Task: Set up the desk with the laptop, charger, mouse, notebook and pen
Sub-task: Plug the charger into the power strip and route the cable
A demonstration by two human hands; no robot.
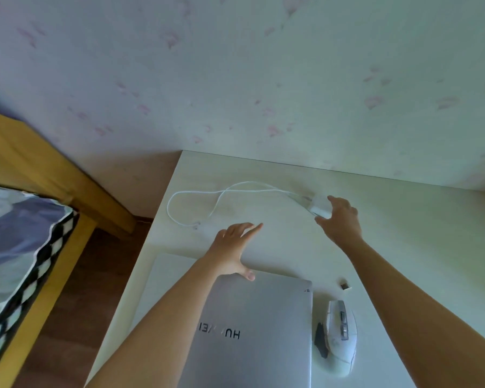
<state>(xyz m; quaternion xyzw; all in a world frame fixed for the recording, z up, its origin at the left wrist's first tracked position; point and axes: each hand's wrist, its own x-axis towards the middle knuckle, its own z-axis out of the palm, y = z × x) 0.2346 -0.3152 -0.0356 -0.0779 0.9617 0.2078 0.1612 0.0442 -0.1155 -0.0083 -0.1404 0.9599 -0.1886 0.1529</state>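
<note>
A closed silver laptop [263,331] lies at the near edge of the white desk [403,233], on top of a white pad or notebook [168,273] that shows at its left. A white mouse [340,336] rests just right of the laptop. At the back, the white charger brick [319,207] sits with its cable [207,197] looped to the left. My right hand [340,219] curls around the brick, thumb and fingers on either side. My left hand [237,247] hovers flat with fingers spread, thumb near the laptop's far edge. No pen is visible.
A small USB dongle [345,285] lies between the mouse and my right forearm. The desk's back edge meets a wallpapered wall [263,79]. Left of the desk are a wooden bed frame [39,169], a checkered pillow [25,247] and brown floor.
</note>
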